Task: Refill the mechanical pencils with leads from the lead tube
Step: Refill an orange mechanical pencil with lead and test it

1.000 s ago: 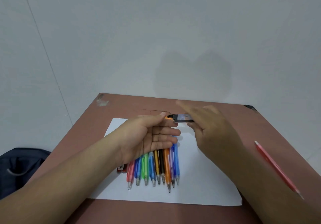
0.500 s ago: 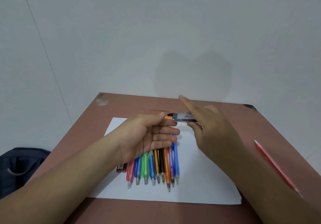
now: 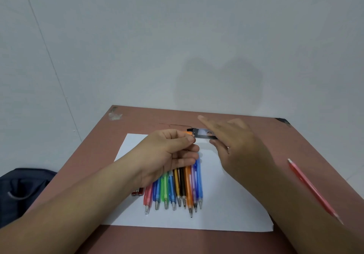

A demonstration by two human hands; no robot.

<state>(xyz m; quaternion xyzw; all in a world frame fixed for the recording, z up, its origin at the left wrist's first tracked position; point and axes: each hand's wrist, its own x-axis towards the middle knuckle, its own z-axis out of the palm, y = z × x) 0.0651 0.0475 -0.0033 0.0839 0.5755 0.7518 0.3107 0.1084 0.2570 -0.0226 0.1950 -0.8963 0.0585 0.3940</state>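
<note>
The right hand (image 3: 239, 147) holds one lead tube (image 3: 203, 134) above the paper (image 3: 226, 204), index finger stretched out. The left hand (image 3: 169, 155) pinches the tube's orange end with thumb and finger. Nine pencils (image 3: 177, 190) lie in a row on the paper; one pink pencil (image 3: 313, 189) lies apart on the table (image 3: 147, 119).

Roughly nine pencils (image 3: 182, 190) in a row, one pink pencil (image 3: 313, 189) apart, one lead tube (image 3: 203, 134).

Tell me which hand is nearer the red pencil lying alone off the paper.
Right. The right hand is above-left of the red pencil, apart from it; the left hand is farther left, over the pencil row.
</note>
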